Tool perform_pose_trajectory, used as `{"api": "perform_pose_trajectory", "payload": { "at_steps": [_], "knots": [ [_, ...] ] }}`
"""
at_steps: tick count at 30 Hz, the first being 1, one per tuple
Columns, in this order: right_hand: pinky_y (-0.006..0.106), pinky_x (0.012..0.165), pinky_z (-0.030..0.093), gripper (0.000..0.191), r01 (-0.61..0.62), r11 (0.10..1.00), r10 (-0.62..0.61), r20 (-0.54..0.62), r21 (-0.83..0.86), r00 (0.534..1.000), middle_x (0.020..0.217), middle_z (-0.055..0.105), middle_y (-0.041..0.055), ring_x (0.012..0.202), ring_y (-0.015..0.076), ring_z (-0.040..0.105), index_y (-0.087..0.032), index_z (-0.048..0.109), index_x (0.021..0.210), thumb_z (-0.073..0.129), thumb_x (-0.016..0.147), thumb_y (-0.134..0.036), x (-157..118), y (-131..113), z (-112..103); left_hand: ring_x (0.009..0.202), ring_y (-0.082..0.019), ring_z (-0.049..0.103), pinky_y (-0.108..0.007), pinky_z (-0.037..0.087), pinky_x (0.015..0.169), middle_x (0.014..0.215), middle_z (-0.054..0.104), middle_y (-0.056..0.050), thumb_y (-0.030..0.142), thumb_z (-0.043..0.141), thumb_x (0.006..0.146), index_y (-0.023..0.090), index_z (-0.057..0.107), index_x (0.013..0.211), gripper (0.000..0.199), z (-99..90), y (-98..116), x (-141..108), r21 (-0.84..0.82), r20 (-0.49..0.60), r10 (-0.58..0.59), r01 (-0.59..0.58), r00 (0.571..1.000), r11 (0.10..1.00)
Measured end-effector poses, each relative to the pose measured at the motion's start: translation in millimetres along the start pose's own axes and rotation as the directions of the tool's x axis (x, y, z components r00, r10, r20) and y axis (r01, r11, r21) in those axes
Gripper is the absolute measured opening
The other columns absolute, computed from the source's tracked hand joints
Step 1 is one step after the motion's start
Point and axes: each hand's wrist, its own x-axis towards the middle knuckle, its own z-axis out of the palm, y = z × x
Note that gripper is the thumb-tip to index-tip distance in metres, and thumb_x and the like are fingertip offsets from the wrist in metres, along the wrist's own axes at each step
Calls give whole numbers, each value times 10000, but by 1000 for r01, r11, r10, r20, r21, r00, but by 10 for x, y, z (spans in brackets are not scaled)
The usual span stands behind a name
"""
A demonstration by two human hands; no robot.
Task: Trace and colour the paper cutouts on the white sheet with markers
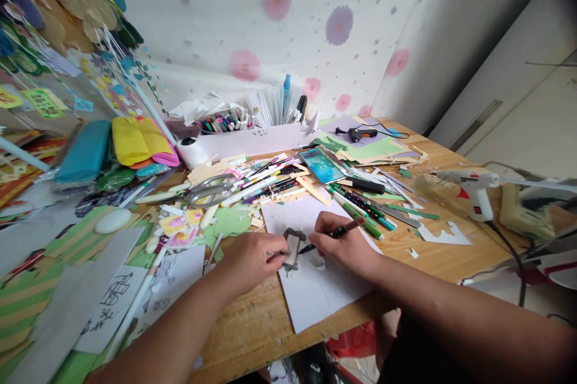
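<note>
A small pale paper piece with a smudgy dark outline (pixel 293 250) lies on a white sheet (pixel 311 306) near the table's front edge. My left hand (pixel 255 256) is closed, its fingertips pinching the left side of that piece. In my right hand (pixel 338 246) is a dark marker pen (pixel 350 226), gripped in a writing hold. Its tip points down and left at the right edge of the outlined piece. Dark smears mark the sheet around the piece. Fingers partly hide the piece's left side.
Loose markers (pixel 360 204), a phone (pixel 322 166) and scissors (pixel 211 190) lie beyond the sheet. A white glue gun (pixel 478 192) stands at right; a black one (pixel 363 133) lies behind. Paper scraps (pixel 229 225) and drawings (pixel 112 300) cover the left. A pen box (pixel 252 142) stands at the back.
</note>
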Motion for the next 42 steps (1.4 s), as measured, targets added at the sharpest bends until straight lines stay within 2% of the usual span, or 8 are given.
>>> {"api": "perform_pose_trajectory", "payload": {
  "at_steps": [11,15,20,25,30,35,39,42],
  "knots": [
    [244,486,352,217,9,1000,-9,-7,5,1000,508,495,-38,484,113,447,-215,433,595,584,740,-272,-29,-9,7,877,-168,622,-366,535,772,1059,625,-59,331,542,924,162,593,1074,232,-5,-16,-2,-49,-25,1,-2,1000,999],
    [247,485,353,199,14,999,-16,64,32,998,528,510,-30,491,118,456,-213,447,608,580,743,-272,-33,15,20,860,-165,624,-360,537,759,1038,629,-55,330,546,922,156,594,1066,231,-14,-9,-1,-41,-6,5,-5,1000,999],
    [255,492,356,223,11,999,-13,-58,-40,998,510,502,-31,489,123,454,-218,421,588,570,745,-271,-5,24,-6,866,-166,625,-364,533,770,1022,635,-50,325,545,923,155,604,1038,214,-14,-4,-5,-43,-12,16,-16,1000,999],
    [248,474,343,199,27,999,-25,36,-34,999,502,501,-34,479,118,439,-216,434,596,569,738,-253,13,24,-19,811,-151,627,-344,535,737,948,644,-35,325,547,922,146,614,983,200,-26,10,-10,-38,-25,11,-12,1000,999],
    [259,500,352,209,21,996,-30,-95,-90,995,518,508,-25,512,129,448,-219,428,593,564,742,-274,26,27,-35,802,-146,628,-344,532,744,908,649,-25,311,546,924,146,620,944,182,-21,14,-13,-36,-38,30,-32,999,999],
    [260,492,343,214,52,995,-50,21,-86,999,516,489,-30,497,123,426,-221,424,594,553,752,-285,2,28,-31,771,-140,624,-334,530,724,867,644,-16,315,550,921,142,620,913,186,-4,-6,-13,-30,-44,29,-30,999,999],
    [266,502,348,215,14,992,-25,-84,-126,996,518,497,-25,509,130,437,-222,421,596,545,759,-287,23,34,-40,777,-141,624,-336,528,732,861,645,-14,305,550,921,144,622,902,177,-7,-12,-7,-34,-46,46,-47,998,998],
    [264,503,349,214,37,992,-42,-38,-120,998,522,496,-27,506,127,433,-220,422,599,546,763,-279,30,28,-49,753,-135,620,-328,527,717,829,640,-7,308,550,921,142,619,875,186,-13,-9,-3,-29,-51,50,-51,997,998]
  ]
}}
